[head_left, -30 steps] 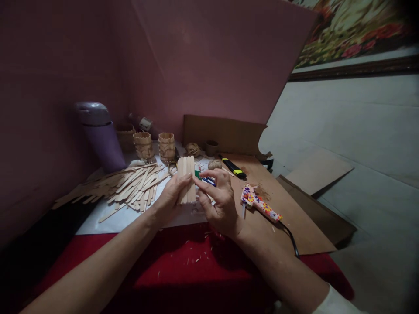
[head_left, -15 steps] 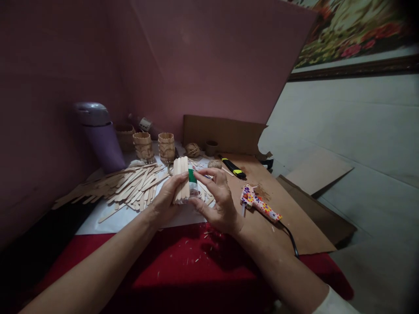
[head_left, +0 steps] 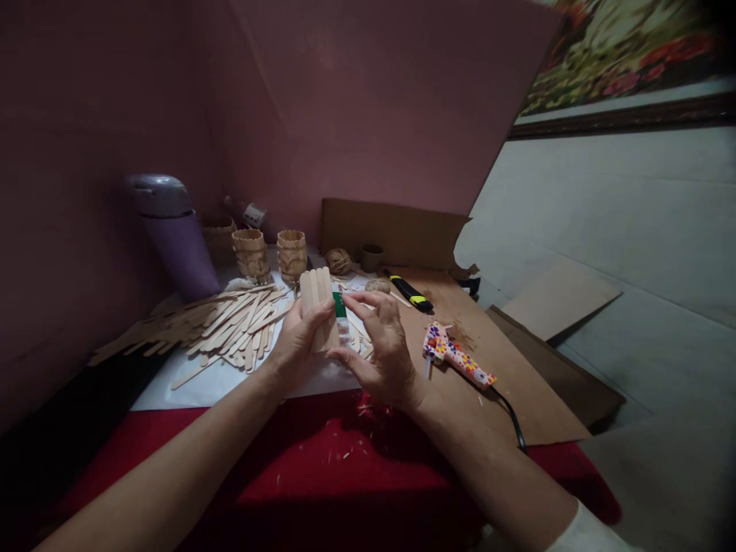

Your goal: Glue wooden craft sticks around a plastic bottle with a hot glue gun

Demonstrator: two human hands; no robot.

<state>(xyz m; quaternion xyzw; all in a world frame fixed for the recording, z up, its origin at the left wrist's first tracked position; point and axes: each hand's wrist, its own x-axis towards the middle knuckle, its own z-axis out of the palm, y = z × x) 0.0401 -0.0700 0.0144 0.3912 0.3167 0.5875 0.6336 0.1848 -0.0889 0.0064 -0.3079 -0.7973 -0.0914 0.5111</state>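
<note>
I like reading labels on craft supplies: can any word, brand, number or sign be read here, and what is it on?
No text can be read.
Green label on the small bottle, held by the left hand and right hand: too small and blurred.
Glue gun: coloured pattern only, no words visible.
Yellow-black knife: no legible marking.

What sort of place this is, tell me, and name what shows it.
Probably a home craft corner: craft sticks spread on white paper, a glue gun on cardboard, stick cups at the back, and a stick bundle held by the left hand and right hand.
</note>
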